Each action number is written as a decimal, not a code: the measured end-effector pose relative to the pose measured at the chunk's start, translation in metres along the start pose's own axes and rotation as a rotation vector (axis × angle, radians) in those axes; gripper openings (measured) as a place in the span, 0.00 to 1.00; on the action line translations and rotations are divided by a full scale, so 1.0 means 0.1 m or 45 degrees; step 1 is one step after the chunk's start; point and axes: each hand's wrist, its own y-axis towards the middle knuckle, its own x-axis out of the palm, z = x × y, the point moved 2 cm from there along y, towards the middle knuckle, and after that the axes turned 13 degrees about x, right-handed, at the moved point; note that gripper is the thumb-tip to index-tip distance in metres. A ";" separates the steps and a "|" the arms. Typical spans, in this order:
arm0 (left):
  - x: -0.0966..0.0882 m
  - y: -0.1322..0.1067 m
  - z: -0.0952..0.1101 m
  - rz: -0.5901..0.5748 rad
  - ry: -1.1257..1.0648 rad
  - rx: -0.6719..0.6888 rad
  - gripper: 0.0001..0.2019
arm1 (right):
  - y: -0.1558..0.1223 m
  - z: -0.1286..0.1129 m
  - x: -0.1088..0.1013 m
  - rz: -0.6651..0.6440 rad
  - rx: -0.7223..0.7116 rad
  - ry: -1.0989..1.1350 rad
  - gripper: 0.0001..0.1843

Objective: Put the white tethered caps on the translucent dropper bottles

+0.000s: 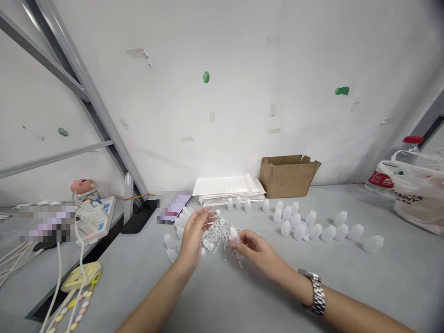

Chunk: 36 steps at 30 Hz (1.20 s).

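Note:
A small white dropper-like bottle (234, 235) is pinched between the thumb and fingers of my right hand (255, 247), its narrow top tilted up. My left hand (196, 231) hovers beside a heap of white cords (220, 233), fingers apart and slightly bent. Close to those fingertips is a small white cap (218, 211); I cannot tell whether they touch it. More white caps (208, 245) lie among the cords. Behind the heap stand several capped bottles (238, 202). Many translucent bottles (315, 231) spread to the right, and a few others (169, 240) are left of my left hand.
White flat packs (227, 187) are stacked against the wall beside an open cardboard box (287, 178). A phone (176, 207) lies at back left. Power strip (99, 219) and cables occupy the left table. A plastic bag (419, 194) and red-capped bottle (379, 178) stand far right.

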 end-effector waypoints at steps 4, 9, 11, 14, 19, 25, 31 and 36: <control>-0.11 0.09 -0.02 0.142 0.115 0.065 0.14 | 0.04 0.00 -0.10 0.055 -0.032 -0.069 0.15; -0.12 0.07 0.01 -0.327 0.953 0.228 0.12 | 0.08 -0.04 -0.24 -0.007 -0.135 0.135 0.31; -0.12 0.04 0.03 -0.538 1.369 0.234 0.12 | 0.09 -0.07 -0.31 0.011 -0.156 0.073 0.27; -0.13 0.03 0.04 -0.664 1.714 0.204 0.16 | 0.12 -0.12 -0.45 0.119 -0.199 -0.134 0.18; -0.13 0.05 0.02 -0.701 1.886 0.181 0.19 | 0.19 -0.22 -0.77 0.511 -0.299 -0.315 0.13; -0.17 0.07 0.01 -0.727 1.961 0.076 0.21 | 0.43 -0.37 -1.09 0.868 -0.385 -0.542 0.15; -0.21 0.10 0.10 -0.648 1.967 0.043 0.20 | 0.66 -0.39 -1.18 0.953 -0.332 -0.688 0.17; -0.25 0.12 0.14 -0.670 1.925 -0.025 0.21 | 0.73 -0.35 -1.15 0.904 -0.290 -0.873 0.15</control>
